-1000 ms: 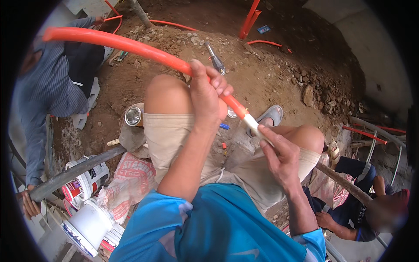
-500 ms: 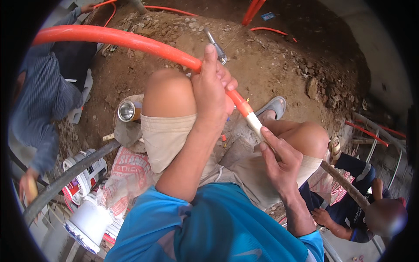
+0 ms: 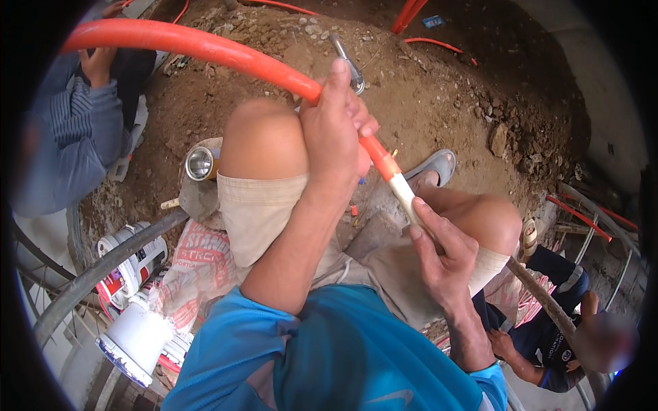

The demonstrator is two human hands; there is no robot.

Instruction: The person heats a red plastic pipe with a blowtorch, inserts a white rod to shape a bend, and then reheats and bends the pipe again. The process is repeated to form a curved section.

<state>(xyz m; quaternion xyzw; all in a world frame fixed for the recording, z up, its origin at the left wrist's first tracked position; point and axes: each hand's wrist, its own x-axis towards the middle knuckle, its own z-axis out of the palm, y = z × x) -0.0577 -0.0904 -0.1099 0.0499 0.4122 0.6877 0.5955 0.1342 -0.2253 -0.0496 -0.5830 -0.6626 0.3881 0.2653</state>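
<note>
My left hand (image 3: 332,127) is wrapped round a thick orange pipe (image 3: 199,45), thumb lying along its top. The pipe curves in from the upper left and runs down past my fist to a paler orange end. From that end a whitish, smooth tube-like piece (image 3: 402,194) extends in line with the pipe. My right hand (image 3: 445,250) pinches this white piece between thumb and fingers, above my right thigh. Its lower end is hidden by the hand, so I cannot tell its full length or exact kind.
Dirt and rubble lie ahead, with a metal-handled tool (image 3: 348,65) on them. An open can (image 3: 200,164) stands beside my left knee. Left are white buckets (image 3: 134,337), a printed sack (image 3: 199,270) and a metal bar (image 3: 103,270). Other people are at left (image 3: 75,130) and right (image 3: 548,342).
Both hands keep their grip on the pipe and the white piece, and barely move. The person at the left has shifted, a hand now raised near the orange pipe.
</note>
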